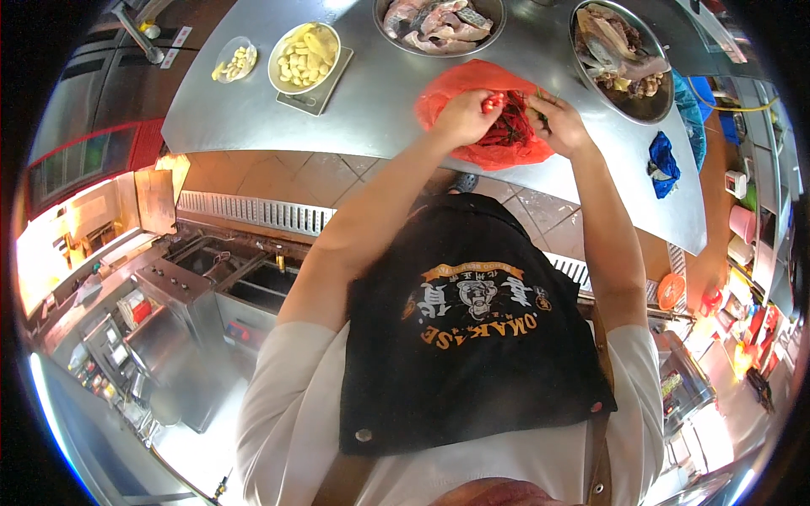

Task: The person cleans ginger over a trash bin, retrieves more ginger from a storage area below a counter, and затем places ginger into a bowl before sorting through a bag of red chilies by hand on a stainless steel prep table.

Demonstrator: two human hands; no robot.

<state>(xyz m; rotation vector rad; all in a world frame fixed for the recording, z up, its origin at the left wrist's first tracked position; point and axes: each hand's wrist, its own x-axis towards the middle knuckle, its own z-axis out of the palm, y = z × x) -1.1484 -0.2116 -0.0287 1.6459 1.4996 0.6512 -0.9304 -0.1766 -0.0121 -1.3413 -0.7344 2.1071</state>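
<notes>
An open red plastic bag point(452, 79) of red chili peppers point(511, 129) rests near the edge of the steel table point(240, 129). My left hand point(467, 118) is at the left side of the bag's mouth, its fingers curled around several red chilies point(492, 103). Over the bag's right side, my right hand point(558, 123) pinches small green stems point(541, 107) between thumb and fingers. Part of the bag's contents is hidden beneath both hands.
Behind the bag is a steel bowl of fish pieces point(443, 28); another point(623, 63) stands right. At left, a bowl of peeled garlic point(307, 60) sits on a scale point(316, 101), beside a smaller garlic bowl point(237, 60). A crumpled blue bag point(663, 166) lies near the right edge.
</notes>
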